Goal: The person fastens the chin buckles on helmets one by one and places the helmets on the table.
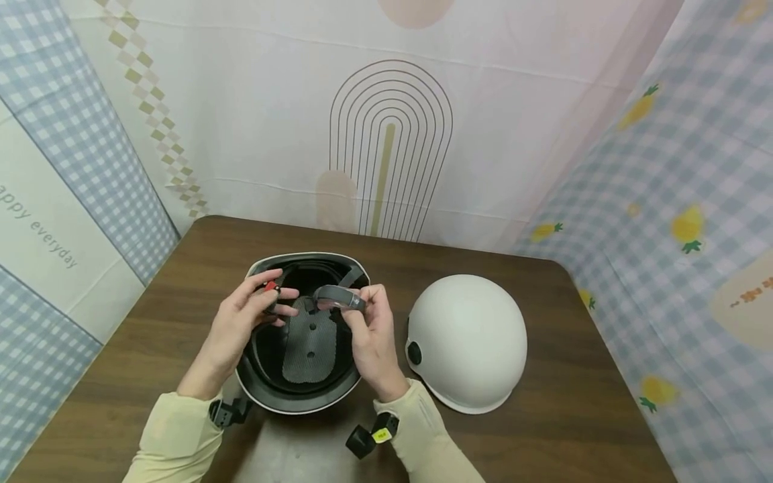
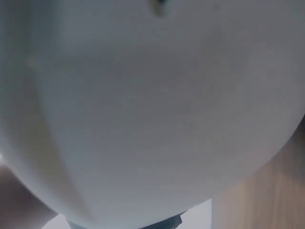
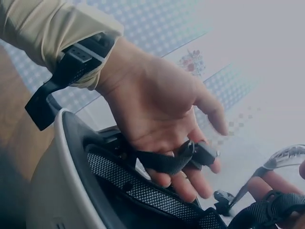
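An upturned helmet (image 1: 260, 396) lies on the table, its black lining and grey mesh pad (image 1: 310, 355) facing up. Over its left side my left hand (image 1: 232, 325) has its fingers spread and thumb apart. A black strap (image 3: 164, 162) with a buckle (image 3: 206, 153) lies across those fingers in the right wrist view; a red part (image 1: 271, 286) shows in the head view. My right hand (image 1: 371, 335) pinches a looped grey chin strap (image 1: 341, 296) above the helmet's right side. The helmet's white shell (image 2: 157, 124) fills most of the left wrist view, where no hand shows.
A second white helmet (image 1: 471, 339) rests dome up to the right, with a dark round fitting on its side. The brown wooden table (image 1: 580, 402) ends at patterned cloth (image 1: 272, 134) behind and checked cloth (image 1: 634, 181) at the right.
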The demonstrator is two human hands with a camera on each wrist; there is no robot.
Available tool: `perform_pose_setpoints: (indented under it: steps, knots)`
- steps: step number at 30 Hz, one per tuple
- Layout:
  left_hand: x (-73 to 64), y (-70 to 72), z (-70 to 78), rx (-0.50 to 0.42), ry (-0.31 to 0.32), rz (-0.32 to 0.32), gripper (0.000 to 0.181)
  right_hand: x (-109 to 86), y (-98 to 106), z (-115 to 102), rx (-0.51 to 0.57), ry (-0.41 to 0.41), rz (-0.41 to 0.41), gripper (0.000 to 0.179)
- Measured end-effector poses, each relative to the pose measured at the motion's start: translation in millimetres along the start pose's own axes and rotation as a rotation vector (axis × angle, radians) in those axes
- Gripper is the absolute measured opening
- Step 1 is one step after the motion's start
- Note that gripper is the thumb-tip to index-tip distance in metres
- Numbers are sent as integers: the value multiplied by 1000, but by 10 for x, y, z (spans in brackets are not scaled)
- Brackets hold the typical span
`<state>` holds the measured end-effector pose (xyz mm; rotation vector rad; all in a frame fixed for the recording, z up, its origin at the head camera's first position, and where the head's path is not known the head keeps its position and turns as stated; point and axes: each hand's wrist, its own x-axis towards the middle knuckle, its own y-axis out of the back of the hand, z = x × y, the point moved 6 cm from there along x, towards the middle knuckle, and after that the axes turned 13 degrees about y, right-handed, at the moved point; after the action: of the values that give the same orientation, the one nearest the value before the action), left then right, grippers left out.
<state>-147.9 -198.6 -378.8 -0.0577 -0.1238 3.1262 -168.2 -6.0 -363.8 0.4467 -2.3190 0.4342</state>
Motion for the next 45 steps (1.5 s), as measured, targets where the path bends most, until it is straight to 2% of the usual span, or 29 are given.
perform_pose_setpoints:
  steps: [3, 6, 13, 16, 19, 21, 25, 27, 29, 33, 36, 40, 43, 45]
  knots:
    - [3, -33, -3, 140, -23, 3, 46, 21, -25, -1, 65, -6, -32, 8]
    - [2, -57, -18, 238, -47, 4, 49, 23, -41, 6, 103, -24, -59, 6]
    - [-5, -74, -44, 308, -99, 35, 31, -10, -18, 24, 109, -56, -61, 7]
    - [-5, -74, -37, 323, -109, 54, 27, -17, -17, 30, 92, -74, -72, 21]
    - [0, -71, -27, 315, -120, 61, 27, -26, -27, 39, 34, -102, -103, 46]
    - [5, -74, -22, 302, -134, 57, 28, -33, -40, 53, -43, -141, -131, 55]
    - [7, -100, -19, 305, -176, 29, 29, -69, -76, 129, -197, -283, -185, 49]
    - [1, -116, -22, 336, -191, 22, 30, -88, -89, 171, -252, -350, -192, 43]
    - [-4, -129, -33, 385, -188, 24, 32, -89, -98, 200, -304, -384, -194, 41]
    - [-15, -145, -48, 439, -165, 28, 40, -72, -81, 237, -368, -374, -164, 36]
    - [-28, -145, -52, 421, -150, 17, 53, -60, -56, 240, -370, -346, -128, 35]
    - [-37, -142, -66, 322, -110, -22, 64, -42, 3, 224, -301, -307, -43, 36]
    - [-32, -148, -69, 262, -110, -40, 59, -21, 58, 203, -227, -270, 36, 34]
    - [-26, -147, -64, 263, -134, -24, 52, -12, 89, 197, -188, -253, 75, 31]
